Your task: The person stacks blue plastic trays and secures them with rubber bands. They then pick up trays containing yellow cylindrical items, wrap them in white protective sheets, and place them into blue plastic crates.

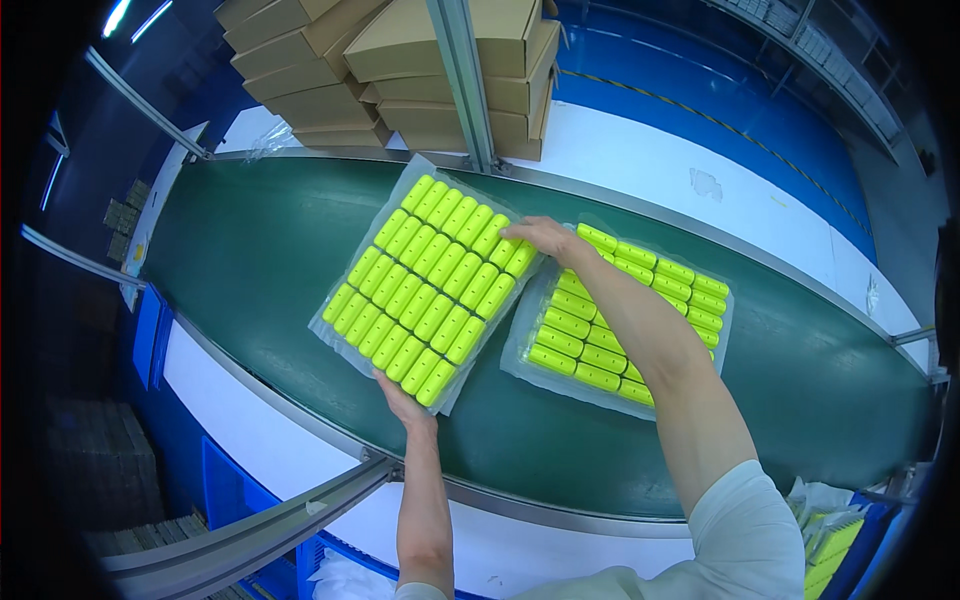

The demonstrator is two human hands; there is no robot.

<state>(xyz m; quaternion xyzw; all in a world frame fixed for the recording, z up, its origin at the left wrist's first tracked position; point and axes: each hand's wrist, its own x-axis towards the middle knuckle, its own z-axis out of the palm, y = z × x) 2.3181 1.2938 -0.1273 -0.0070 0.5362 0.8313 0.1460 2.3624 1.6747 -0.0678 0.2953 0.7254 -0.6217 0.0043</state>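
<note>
Both hands — left hand [402,402], right hand [537,236] — grip the yellow-piece tray [430,280]

Left tray [430,285] and right tray [620,320]: clear glossy plastic film over smooth, matt yellow-green plastic pieces. Conveyor belt [260,250]: matt green rubbery surface, brushed metal edge rails. Stacked boxes [400,70]: matt brown cardboard

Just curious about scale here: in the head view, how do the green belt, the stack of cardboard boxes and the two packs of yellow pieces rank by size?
1. Green belt, far the largest.
2. Stack of cardboard boxes.
3. Left pack and right pack: they look alike, and an arm hides part of the right one, so no ranking.
</note>
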